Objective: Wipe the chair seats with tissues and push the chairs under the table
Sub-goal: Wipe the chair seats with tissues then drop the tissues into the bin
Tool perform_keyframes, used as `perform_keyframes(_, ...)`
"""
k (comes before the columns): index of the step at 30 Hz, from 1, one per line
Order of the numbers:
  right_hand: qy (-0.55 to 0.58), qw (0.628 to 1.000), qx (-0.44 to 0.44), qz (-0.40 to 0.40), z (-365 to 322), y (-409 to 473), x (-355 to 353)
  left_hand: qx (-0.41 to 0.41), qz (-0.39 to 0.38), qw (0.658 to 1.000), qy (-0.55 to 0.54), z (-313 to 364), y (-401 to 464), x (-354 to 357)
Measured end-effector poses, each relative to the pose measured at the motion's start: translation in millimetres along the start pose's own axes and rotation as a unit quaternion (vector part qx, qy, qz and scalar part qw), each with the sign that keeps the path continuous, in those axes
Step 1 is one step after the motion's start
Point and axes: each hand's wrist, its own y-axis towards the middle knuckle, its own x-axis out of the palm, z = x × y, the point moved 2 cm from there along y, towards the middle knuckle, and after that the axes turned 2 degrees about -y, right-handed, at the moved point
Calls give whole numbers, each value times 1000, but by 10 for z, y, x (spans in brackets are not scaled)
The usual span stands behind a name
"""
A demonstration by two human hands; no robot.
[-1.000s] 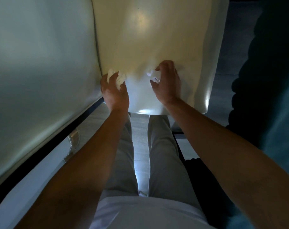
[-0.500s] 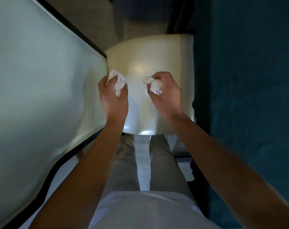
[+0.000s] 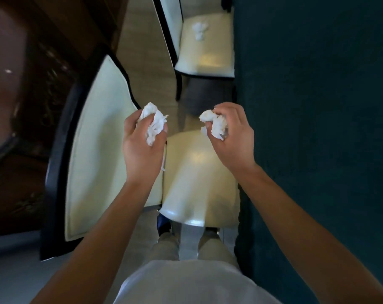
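Observation:
A cream chair seat (image 3: 197,181) lies straight below me, its padded backrest (image 3: 98,145) with a black frame to the left. My left hand (image 3: 142,148) grips a crumpled white tissue (image 3: 153,123) above the seat's left edge. My right hand (image 3: 232,139) holds a second balled tissue (image 3: 217,123) above the seat's right side. Both hands are lifted clear of the seat. A second cream chair (image 3: 206,55) stands farther ahead with a crumpled tissue (image 3: 199,29) lying on its seat.
A dark teal tablecloth (image 3: 317,128) hangs down the whole right side, close against both chairs. Dark brown carved wooden furniture (image 3: 32,84) fills the left. A strip of pale tiled floor (image 3: 142,51) runs between the chairs and the furniture. My legs stand at the near seat's front edge.
Both hands have lifted off the near seat with their tissues, and my head has risen, so the seat looks smaller and the second chair has come into view.

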Motion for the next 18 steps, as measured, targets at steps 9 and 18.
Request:
perform_keyframes(9,-17,994,-104,33,-878,-33,-253,106,-6,994,-28,555,104,-850)
perform_keyframes(18,-49,986,-134,90,-1783,-608,-78,170,-38,983,-60,477,-56,-1691)
